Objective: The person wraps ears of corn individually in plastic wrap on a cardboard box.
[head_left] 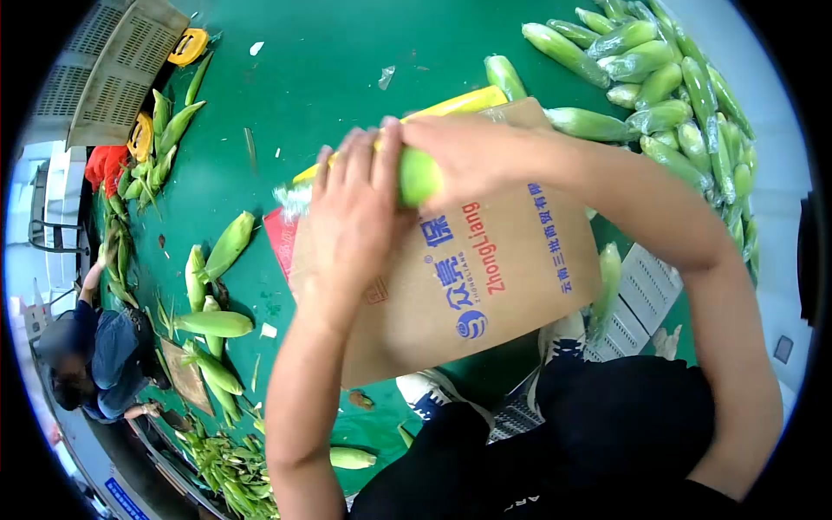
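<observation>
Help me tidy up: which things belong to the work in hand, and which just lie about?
In use, it seems:
- green ear between left hand and right hand
- cardboard box beneath
- plastic-wrapped ears

Probably just lying about:
- clear film scrap
- white scrap
- brown lump near the box

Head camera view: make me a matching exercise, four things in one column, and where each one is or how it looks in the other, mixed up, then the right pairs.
Things
1. Cardboard box
2. Perforated crate
3. Film-wrapped corn ears
4. Green leafy heap

Places and looks
A. At the upper right of the view
B. At the lower left of the view
C. Printed in blue and red
D. At the upper left of the view

Right pairs: 1-C, 2-D, 3-A, 4-B
</observation>
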Demonstrator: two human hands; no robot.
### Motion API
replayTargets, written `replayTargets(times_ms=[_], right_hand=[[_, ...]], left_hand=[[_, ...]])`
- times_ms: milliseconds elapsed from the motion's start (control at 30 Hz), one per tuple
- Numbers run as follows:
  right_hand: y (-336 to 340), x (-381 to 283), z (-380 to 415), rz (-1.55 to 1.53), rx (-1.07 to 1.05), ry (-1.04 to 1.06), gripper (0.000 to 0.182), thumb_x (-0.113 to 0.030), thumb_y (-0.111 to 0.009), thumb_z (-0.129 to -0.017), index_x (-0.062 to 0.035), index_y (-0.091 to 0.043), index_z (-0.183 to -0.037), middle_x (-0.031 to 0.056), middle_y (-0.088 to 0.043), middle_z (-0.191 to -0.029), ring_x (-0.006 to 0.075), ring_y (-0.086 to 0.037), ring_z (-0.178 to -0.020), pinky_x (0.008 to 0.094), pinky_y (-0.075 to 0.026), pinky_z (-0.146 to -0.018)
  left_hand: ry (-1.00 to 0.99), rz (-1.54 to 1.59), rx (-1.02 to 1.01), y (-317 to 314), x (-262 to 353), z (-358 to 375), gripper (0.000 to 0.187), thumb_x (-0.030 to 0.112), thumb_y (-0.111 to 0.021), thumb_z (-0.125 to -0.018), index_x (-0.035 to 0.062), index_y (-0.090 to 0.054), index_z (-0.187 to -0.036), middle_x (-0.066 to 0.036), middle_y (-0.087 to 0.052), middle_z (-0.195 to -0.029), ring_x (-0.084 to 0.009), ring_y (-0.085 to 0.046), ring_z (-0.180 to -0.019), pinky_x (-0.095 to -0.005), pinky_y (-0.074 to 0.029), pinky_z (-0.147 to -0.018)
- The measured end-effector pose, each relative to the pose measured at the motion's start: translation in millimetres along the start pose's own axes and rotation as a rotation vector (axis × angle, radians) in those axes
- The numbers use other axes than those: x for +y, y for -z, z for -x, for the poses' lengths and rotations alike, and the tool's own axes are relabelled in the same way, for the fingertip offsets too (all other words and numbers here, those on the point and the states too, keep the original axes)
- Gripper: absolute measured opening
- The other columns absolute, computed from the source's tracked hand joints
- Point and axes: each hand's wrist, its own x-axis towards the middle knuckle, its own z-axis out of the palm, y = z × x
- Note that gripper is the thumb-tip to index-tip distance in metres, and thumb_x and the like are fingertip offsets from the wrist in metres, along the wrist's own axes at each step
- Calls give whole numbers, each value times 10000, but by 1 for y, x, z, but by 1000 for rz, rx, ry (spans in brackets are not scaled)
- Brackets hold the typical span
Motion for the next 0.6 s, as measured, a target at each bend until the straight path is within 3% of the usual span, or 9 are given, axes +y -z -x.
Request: replayTargets(times_ms=[100, 133, 200, 233, 300, 467, 500, 567, 600], right_hand=[[12, -16, 26, -261, -374, -94, 585, -485, -695, -931, 3, -620, -1245, 223, -684, -1180, 381, -640, -1108, 445, -540, -934], [20, -20, 16, -164, -451, -142, 534, -436, -662, -960, -16, -608, -1286, 228, -662, -1223, 380, -620, -1150, 447, -515, -975], [34, -19, -19, 29, -598, -241, 451, -339, -597, -1017, -54, -585, -1367, 237, -619, -1310, 380, -582, -1233, 453, -464, -1057], [7, 9, -17, -48, -127, 117, 445, -323, -561, -1041, -137, -565, -1444, 204, -602, -1383, 338, -557, -1311, 490, -411, -1137], [-25, 12, -24, 215, -27, 361, 529, -366, -578, -1030, -247, -501, -1539, 94, -534, -1532, 262, -463, -1447, 544, -302, -1229], [-60, 17, -13, 413, -41, 494, 590, -485, -526, -1030, -336, -421, -1591, -131, -358, -1667, 171, -271, -1570, 578, -153, -1286], [-59, 15, -12, 437, -59, 488, 593, -508, -509, -1033, -339, -415, -1594, -160, -330, -1679, 157, -244, -1581, 571, -143, -1290], [-55, 16, -15, 442, -54, 476, 593, -540, -467, -1041, -331, -417, -1593, -142, -343, -1676, 149, -245, -1579, 574, -128, -1292], [-56, 16, -15, 448, -49, 466, 592, -537, -469, -1041, -329, -417, -1593, -146, -342, -1676, 145, -247, -1578, 574, -126, -1293]], left_hand=[[115, 225, -363, 15, 26, 21, 747, 190, -835, -701, 75, -547, -1381, -127, -693, -1138, -308, -699, -1017, -437, -572, -858], [112, 296, -303, 14, 32, 26, 636, 204, -827, -697, 64, -596, -1273, -138, -711, -1022, -319, -723, -917, -433, -585, -801], [135, 282, -426, 24, 33, 18, 571, 215, -823, -695, 56, -616, -1203, -154, -718, -979, -337, -724, -879, -442, -583, -804], [148, 269, -488, 30, 32, 16, 539, 220, -822, -694, 52, -626, -1168, -162, -722, -958, -346, -725, -860, -447, -582, -806], [177, 344, -565, 33, 27, 13, 524, 278, -811, -709, 40, -640, -1144, -193, -727, -903, -388, -718, -852, -476, -573, -819], [131, 395, -993, 47, 39, 11, 633, 292, -820, -655, 53, -664, -1219, -216, -724, -1009, -419, -688, -972, -498, -545, -866], [51, 536, -878, 37, 45, 35, 642, 309, -818, -650, 71, -668, -1227, -228, -720, -960, -416, -694, -940, -502, -546, -850], [-85, 669, -1372, 42, 69, 47, 565, 335, -805, -686, 87, -676, -1178, -219, -723, -966, -411, -697, -953, -509, -545, -841], [-171, 791, -1450, 39, 84, 66, 592, 365, -809, -701, 79, -662, -1198, -222, -723, -952, -417, -697, -947, -507, -545, -836]])
